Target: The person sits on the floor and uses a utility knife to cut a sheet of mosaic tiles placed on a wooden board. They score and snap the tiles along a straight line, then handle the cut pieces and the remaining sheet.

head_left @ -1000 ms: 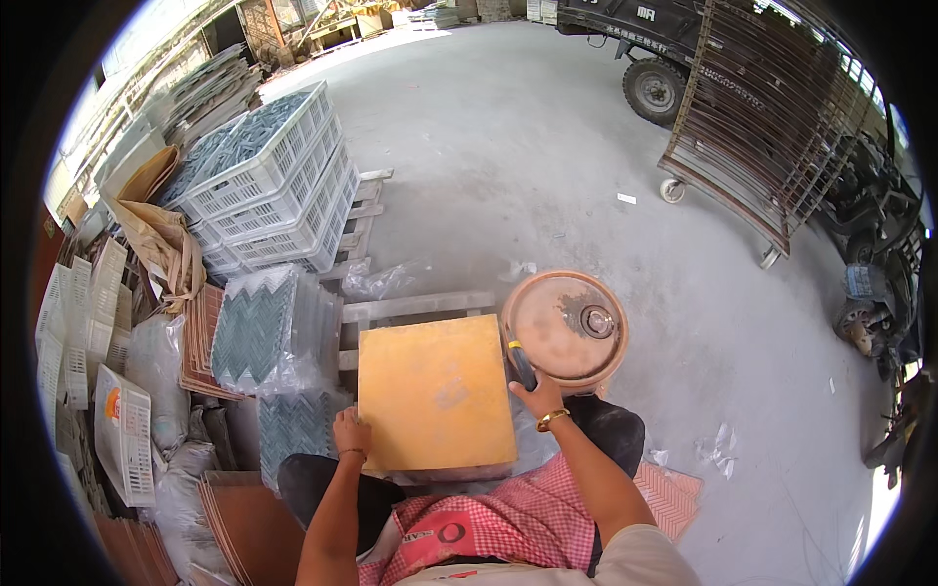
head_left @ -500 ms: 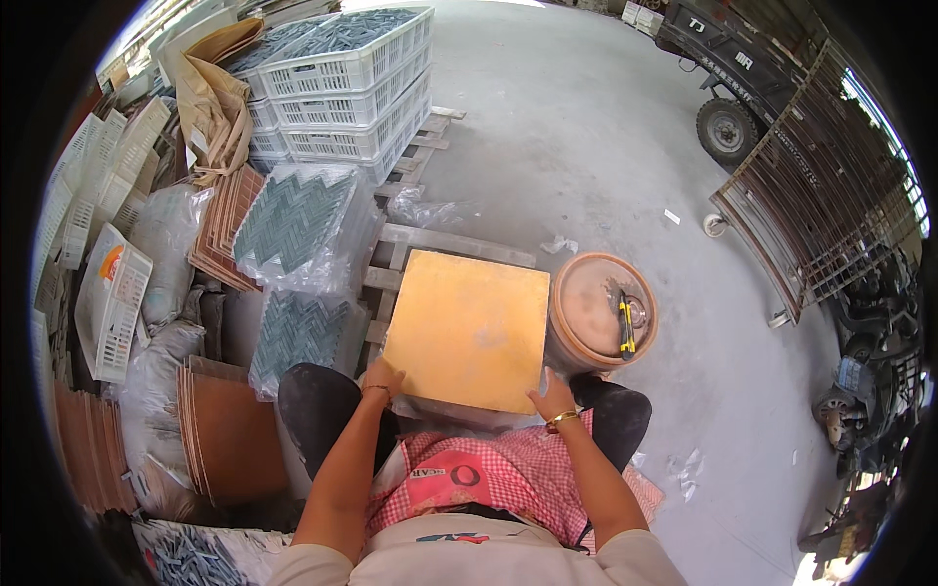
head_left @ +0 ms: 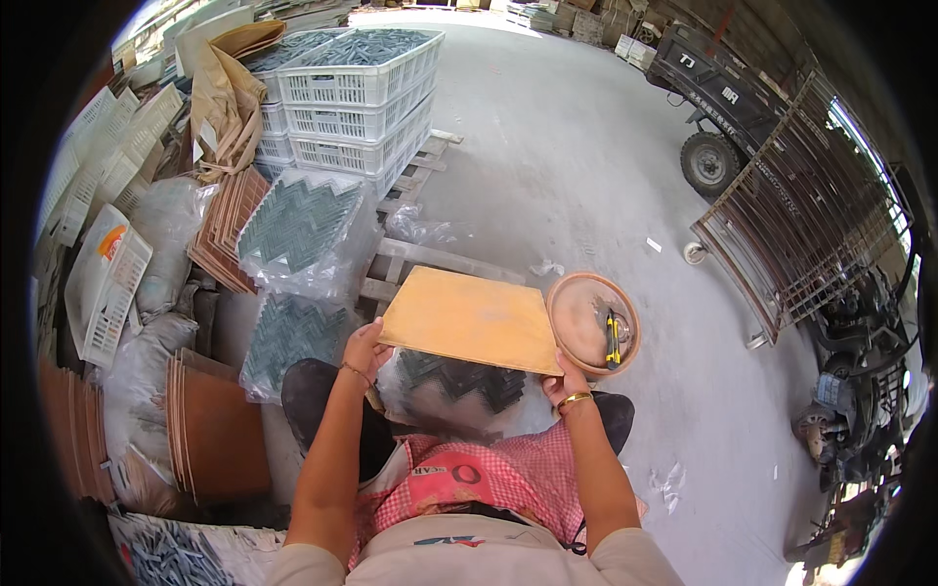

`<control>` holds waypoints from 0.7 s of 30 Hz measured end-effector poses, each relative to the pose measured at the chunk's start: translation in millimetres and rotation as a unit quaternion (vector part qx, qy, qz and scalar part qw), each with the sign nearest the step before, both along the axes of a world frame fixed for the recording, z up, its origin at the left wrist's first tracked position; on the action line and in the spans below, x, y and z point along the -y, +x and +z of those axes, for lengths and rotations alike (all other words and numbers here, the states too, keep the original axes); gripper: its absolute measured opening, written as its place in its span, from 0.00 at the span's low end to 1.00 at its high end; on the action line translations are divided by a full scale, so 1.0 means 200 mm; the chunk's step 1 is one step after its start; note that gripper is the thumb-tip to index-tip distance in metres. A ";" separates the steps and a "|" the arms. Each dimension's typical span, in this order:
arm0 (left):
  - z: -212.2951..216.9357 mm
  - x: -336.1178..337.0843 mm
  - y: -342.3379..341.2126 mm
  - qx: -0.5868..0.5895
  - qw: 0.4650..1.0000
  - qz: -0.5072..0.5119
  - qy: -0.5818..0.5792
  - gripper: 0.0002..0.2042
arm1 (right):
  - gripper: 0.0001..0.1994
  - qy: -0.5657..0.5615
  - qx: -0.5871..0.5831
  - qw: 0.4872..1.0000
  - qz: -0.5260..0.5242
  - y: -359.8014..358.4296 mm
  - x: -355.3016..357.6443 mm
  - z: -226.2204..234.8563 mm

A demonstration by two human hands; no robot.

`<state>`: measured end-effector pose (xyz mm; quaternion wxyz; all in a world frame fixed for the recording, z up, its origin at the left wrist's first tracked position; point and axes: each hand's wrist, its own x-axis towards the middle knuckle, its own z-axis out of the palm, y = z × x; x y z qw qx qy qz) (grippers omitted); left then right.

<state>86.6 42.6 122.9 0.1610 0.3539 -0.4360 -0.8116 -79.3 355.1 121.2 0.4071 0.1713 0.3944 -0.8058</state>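
A flat square orange-tan board (head_left: 469, 317) is held level in front of me. My left hand (head_left: 366, 347) grips its near left corner and my right hand (head_left: 562, 381) grips its near right corner. Under the board, on my lap, lies a sheet of dark zigzag mosaic tile in clear plastic (head_left: 454, 386). To the right of the board sits a round terracotta-coloured dish (head_left: 586, 327) on the floor, with a yellow-and-black cutter (head_left: 612, 337) in it.
Bagged zigzag tile sheets (head_left: 298, 230) lie stacked to my left on a wooden pallet (head_left: 430, 259). White plastic crates (head_left: 366, 88) of tile stand behind them. Brown boards (head_left: 210, 430) lean at lower left. A metal rack on wheels (head_left: 791, 234) and a vehicle (head_left: 718, 98) stand to the right.
The board has been lifted and tilted away from my lap, uncovering the bagged tile sheet beneath. My view has swung left, and both hands kept hold of the board's near corners.
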 end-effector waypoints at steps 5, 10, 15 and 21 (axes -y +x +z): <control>0.05 -0.21 0.01 -0.120 0.968 -0.063 0.209 0.20 | 0.09 -0.075 0.047 0.995 -0.043 0.03 0.04 -0.06; -0.11 -0.26 -0.12 -0.043 0.974 -0.062 0.212 0.15 | 0.19 -0.196 0.074 0.976 -0.062 0.20 0.10 -0.16; 0.01 -0.31 -0.22 -0.043 0.978 -0.056 0.196 0.12 | 0.24 0.434 -0.192 0.879 0.037 0.18 0.02 -0.50; 0.10 -0.30 -0.26 -0.036 0.981 -0.046 0.185 0.12 | 0.15 0.433 -0.254 0.856 0.122 0.22 0.10 -0.54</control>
